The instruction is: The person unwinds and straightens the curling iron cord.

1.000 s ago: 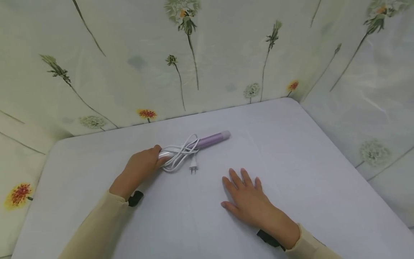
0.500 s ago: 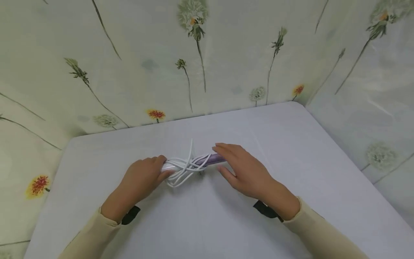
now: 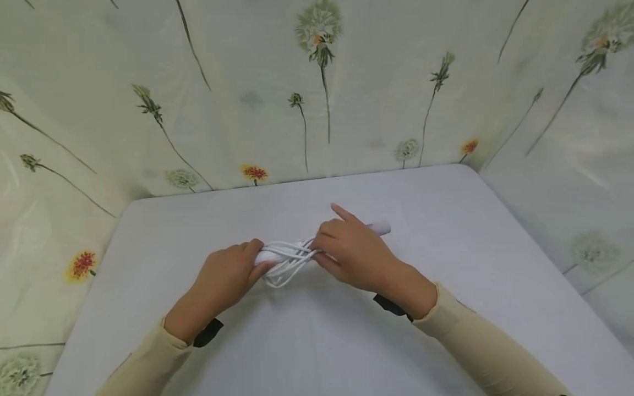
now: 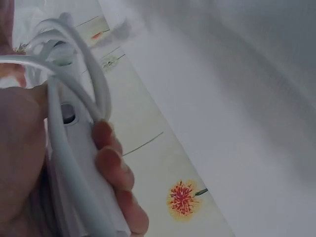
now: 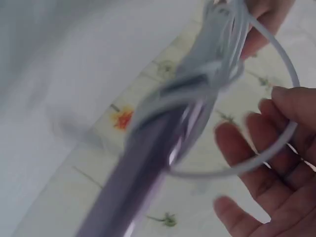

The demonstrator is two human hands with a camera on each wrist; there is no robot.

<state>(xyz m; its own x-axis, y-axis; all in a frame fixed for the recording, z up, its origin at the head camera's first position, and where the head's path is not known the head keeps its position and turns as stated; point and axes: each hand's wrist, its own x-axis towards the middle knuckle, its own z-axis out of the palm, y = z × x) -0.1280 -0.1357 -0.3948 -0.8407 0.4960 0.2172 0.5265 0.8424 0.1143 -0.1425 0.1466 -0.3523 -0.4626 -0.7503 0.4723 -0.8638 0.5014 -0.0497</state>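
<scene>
My left hand (image 3: pixel 223 278) grips the white handle (image 4: pixel 89 163) of a curling iron (image 3: pixel 380 227) and holds it above the table. A grey button shows on the handle in the left wrist view. White power cord (image 3: pixel 289 258) lies in several loops around the iron. With thumb and fingers, my right hand (image 3: pixel 359 253) pinches one loop, drawn out from the rest in the right wrist view. There the purple barrel (image 5: pixel 136 163) runs past that hand, a little blurred. In the head view the right hand hides most of the barrel, leaving the pale tip visible. The plug is out of sight.
A white-covered table (image 3: pixel 297 341) lies beneath both hands. Curtain-like walls (image 3: pixel 238 110) with printed dandelions and flowers stand along its back and sides.
The left hand has raised the curling iron off the table. My right hand has left the tabletop, moved up and left to the iron, and now pinches a cord loop.
</scene>
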